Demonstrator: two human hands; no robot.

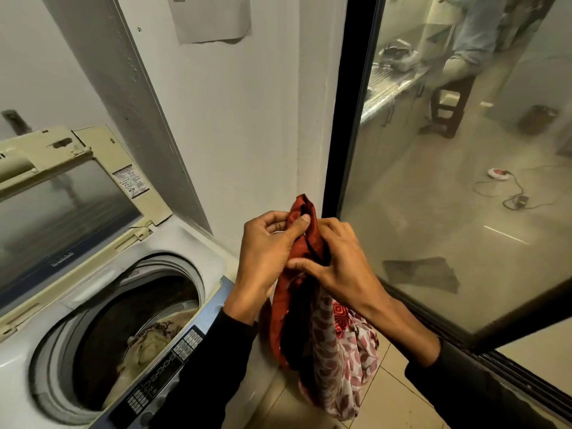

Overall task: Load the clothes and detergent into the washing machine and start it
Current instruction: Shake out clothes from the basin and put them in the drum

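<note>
washing machine (93, 305): lid (62, 193) raised, beige cloth (148, 342) in drum | red patterned garment (325, 335): hangs right of machine, gathered top between both hands | left hand (266, 258): pinching garment top | right hand (343, 261): gripping it, touching left

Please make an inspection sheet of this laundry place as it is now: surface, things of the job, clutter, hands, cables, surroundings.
Surface: tiled floor beside the machine; its white top bare near the hinge.
Job's things: washing machine, lid raised, drum holding pale clothes; red cloth held to the right of the machine; patterned cloth hanging beside the red one; detergent: nothing seen.
Clutter: dark rag on the floor behind the glass.
Hands: left hand and right hand both pinch the red cloth.
Cables: cord loose on the far floor.
Surroundings: glass door, paper notice on the wall, person on a stool behind the glass.
</note>
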